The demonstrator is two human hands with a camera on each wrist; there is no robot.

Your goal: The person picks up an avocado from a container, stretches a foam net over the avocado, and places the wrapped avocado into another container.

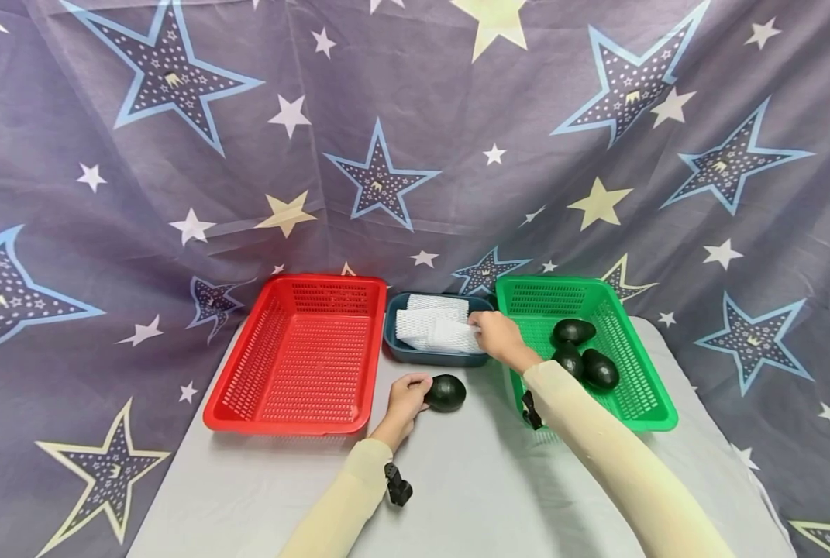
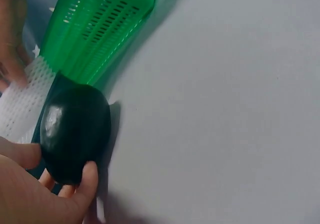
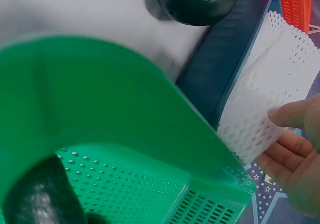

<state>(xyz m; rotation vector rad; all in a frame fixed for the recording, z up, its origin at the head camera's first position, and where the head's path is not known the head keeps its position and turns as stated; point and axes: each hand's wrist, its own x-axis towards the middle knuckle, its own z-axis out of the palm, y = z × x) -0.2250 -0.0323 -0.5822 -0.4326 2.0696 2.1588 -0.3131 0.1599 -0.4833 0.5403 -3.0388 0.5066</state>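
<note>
3 avocados (image 1: 600, 370) sit in 1 green basket (image 1: 655, 411); 1 more avocado (image 1: 445, 393) juts from the left hand (image 1: 405, 401), curled round its near end. The right hand (image 1: 500, 339) pinches 1 net (image 3: 280, 79) at 1 blue bin (image 1: 435, 358), beside 1 red basket (image 1: 313, 364).

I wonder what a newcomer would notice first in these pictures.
Probably the bright red basket at left and, at right, the green basket with three dark fruits. Between them, the right hand pinches white netting in a blue tub; in front of it, the left hand holds a fourth fruit.
</note>
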